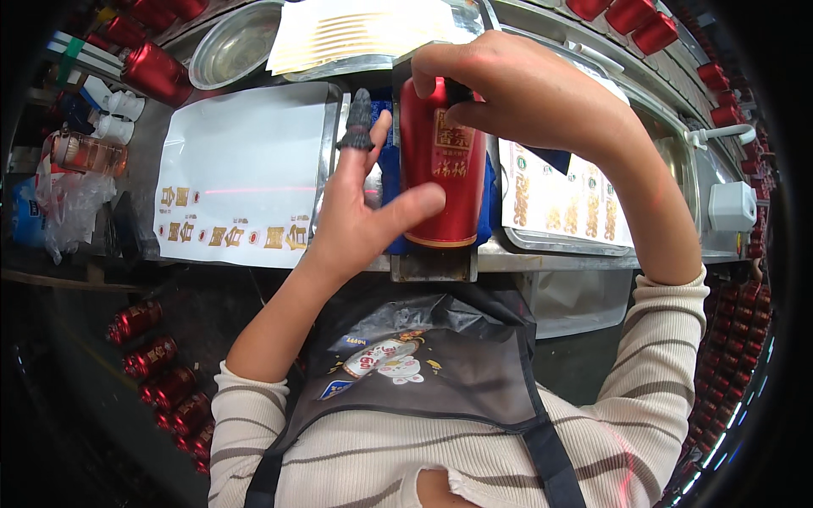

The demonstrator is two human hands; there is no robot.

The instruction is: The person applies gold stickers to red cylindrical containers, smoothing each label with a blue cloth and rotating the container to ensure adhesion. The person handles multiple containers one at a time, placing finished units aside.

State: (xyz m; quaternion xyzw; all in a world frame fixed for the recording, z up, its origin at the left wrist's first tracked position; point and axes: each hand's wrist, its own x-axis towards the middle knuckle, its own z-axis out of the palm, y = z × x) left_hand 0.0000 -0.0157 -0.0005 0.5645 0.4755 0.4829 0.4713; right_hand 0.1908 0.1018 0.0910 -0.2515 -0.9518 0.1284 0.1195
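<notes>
A shiny red bottle (428, 199) with gold lettering and a gold band lies lengthwise on a narrow metal holder (434, 269) in front of me, with blue cloth (391, 182) beside it. My left hand (354, 216) is at its left side, fingers stretched apart and the thumb over the bottle's surface; whether it presses there I cannot tell. A black ribbed finger cover (359, 118) sits on one fingertip. Over the bottle's far end curls my right hand (529, 93), fingers bent around something dark, mostly hidden. A dark blue corner (555, 159) shows below that hand.
White sheets with gold stickers lie on trays at left (246, 161) and right (550, 203). Behind are a metal bowl (237, 46) and a striped gold sheet (360, 30). Red bottles (161, 72) stand around the bench and floor. A white container (732, 206) is at right.
</notes>
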